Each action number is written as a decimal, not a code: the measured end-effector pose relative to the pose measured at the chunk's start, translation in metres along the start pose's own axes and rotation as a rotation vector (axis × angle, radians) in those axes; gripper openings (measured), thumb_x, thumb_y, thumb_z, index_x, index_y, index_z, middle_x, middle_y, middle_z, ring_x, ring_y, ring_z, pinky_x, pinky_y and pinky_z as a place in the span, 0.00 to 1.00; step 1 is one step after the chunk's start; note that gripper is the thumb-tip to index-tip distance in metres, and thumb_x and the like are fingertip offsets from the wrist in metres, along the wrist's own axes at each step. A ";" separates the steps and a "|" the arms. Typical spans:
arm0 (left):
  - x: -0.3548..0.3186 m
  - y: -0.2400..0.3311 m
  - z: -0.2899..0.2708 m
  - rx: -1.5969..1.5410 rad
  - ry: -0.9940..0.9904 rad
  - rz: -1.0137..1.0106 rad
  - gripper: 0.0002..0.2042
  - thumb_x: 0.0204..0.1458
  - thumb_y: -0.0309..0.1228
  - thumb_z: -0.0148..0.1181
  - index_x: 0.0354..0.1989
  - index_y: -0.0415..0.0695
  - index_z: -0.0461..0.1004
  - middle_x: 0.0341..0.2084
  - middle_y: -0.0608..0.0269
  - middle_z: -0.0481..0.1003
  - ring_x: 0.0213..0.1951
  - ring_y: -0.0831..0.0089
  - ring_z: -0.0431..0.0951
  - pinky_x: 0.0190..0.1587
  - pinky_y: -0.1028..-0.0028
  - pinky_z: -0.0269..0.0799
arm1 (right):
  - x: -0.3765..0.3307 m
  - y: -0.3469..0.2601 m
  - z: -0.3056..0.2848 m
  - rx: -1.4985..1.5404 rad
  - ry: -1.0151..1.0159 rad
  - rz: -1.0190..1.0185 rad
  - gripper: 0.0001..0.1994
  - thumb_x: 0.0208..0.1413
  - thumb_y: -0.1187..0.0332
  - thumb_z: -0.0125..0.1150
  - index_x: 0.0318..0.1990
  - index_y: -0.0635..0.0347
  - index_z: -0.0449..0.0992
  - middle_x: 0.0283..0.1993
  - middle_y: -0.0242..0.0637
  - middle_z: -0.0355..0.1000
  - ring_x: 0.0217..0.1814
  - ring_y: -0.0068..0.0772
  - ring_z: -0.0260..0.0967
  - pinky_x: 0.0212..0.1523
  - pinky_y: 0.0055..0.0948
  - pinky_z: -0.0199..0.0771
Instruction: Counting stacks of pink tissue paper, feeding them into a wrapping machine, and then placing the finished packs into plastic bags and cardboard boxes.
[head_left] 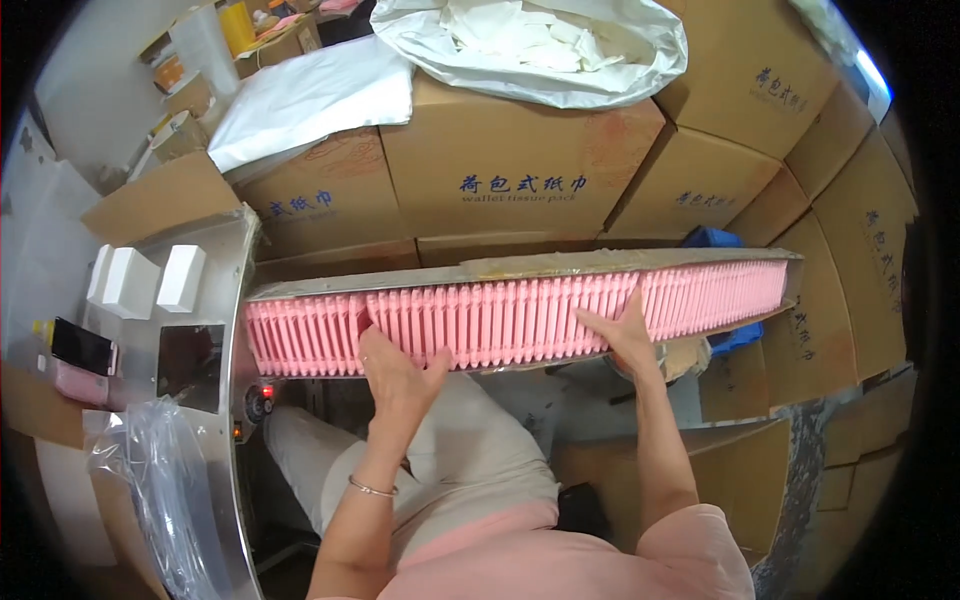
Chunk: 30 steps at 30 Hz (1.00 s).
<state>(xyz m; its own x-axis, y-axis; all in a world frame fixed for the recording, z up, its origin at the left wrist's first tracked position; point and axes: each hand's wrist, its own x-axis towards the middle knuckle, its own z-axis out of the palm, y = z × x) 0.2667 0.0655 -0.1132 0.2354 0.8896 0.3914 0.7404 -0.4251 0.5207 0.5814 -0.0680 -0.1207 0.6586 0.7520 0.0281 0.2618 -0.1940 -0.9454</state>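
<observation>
A long row of pink tissue packs (500, 320), standing on edge side by side, fills a narrow trough (520, 266) across the view in front of me. My left hand (400, 378) is at the row's left part. Its fingers reach into a small gap between packs, and its thumb stands apart near the lower edge. Farther right, my right hand (625, 335) lies against the packs with thumb and forefinger spread, the fingertips touching the row. A run of packs stands between the two hands. The other fingertips are partly hidden.
At the left, a metal machine top (200, 260) bears white blocks (130, 283), a phone (83, 345) and clear plastic bags (165, 490). A lit knob (258, 400) is on its edge. Cartons (520, 150) stand behind, under a sack of white scraps (540, 40). An open carton (700, 470) sits lower right.
</observation>
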 end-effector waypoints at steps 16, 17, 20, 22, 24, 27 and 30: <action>0.009 0.019 -0.008 -0.246 -0.138 -0.289 0.51 0.31 0.39 0.71 0.62 0.21 0.50 0.51 0.33 0.66 0.54 0.40 0.68 0.58 0.56 0.65 | -0.024 -0.039 0.021 -0.015 0.112 0.154 0.68 0.31 0.58 0.85 0.68 0.85 0.35 0.68 0.71 0.51 0.73 0.53 0.49 0.73 0.36 0.45; 0.002 0.015 -0.018 -0.245 -0.123 -0.245 0.51 0.30 0.39 0.72 0.61 0.22 0.51 0.50 0.34 0.66 0.53 0.40 0.68 0.57 0.56 0.66 | -0.033 -0.065 0.031 0.046 0.075 0.216 0.68 0.30 0.59 0.85 0.68 0.85 0.35 0.68 0.72 0.51 0.73 0.53 0.50 0.73 0.36 0.45; -0.008 0.025 -0.069 -0.308 -0.130 -0.245 0.49 0.28 0.39 0.75 0.58 0.25 0.55 0.47 0.37 0.67 0.49 0.42 0.70 0.52 0.55 0.67 | -0.059 -0.039 0.003 -0.568 0.290 -0.026 0.54 0.23 0.38 0.79 0.55 0.73 0.71 0.42 0.55 0.76 0.40 0.56 0.72 0.44 0.50 0.71; -0.025 0.024 -0.099 -0.169 0.033 -0.234 0.47 0.26 0.38 0.76 0.55 0.27 0.57 0.44 0.38 0.67 0.44 0.42 0.71 0.47 0.54 0.68 | -0.068 -0.055 0.002 -0.616 0.211 0.076 0.62 0.23 0.44 0.81 0.68 0.69 0.56 0.60 0.61 0.65 0.59 0.55 0.65 0.59 0.46 0.65; -0.039 0.017 -0.154 -0.107 0.143 -0.333 0.46 0.26 0.38 0.76 0.54 0.28 0.57 0.44 0.38 0.67 0.43 0.42 0.71 0.46 0.54 0.69 | -0.063 -0.075 0.039 0.115 0.025 -0.097 0.58 0.30 0.69 0.77 0.72 0.66 0.47 0.67 0.52 0.58 0.67 0.47 0.58 0.69 0.43 0.55; -0.080 0.010 -0.223 0.035 0.222 -0.548 0.45 0.30 0.37 0.75 0.55 0.30 0.55 0.44 0.42 0.68 0.44 0.47 0.74 0.46 0.57 0.71 | -0.067 -0.119 0.114 0.290 -0.314 -0.155 0.55 0.29 0.76 0.75 0.70 0.67 0.49 0.66 0.48 0.58 0.67 0.43 0.58 0.68 0.39 0.56; -0.143 -0.001 -0.270 -0.245 0.510 -0.795 0.41 0.36 0.34 0.72 0.57 0.31 0.53 0.45 0.49 0.70 0.47 0.58 0.75 0.49 0.62 0.73 | -0.099 -0.181 0.192 0.264 -0.743 -0.220 0.54 0.26 0.74 0.78 0.67 0.67 0.53 0.63 0.47 0.61 0.65 0.42 0.60 0.66 0.37 0.61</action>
<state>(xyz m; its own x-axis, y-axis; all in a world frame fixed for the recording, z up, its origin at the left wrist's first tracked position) 0.0626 -0.1060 0.0352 -0.6199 0.7771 0.1089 0.3999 0.1935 0.8959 0.3334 0.0135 -0.0148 -0.0518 0.9948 0.0873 0.0952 0.0919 -0.9912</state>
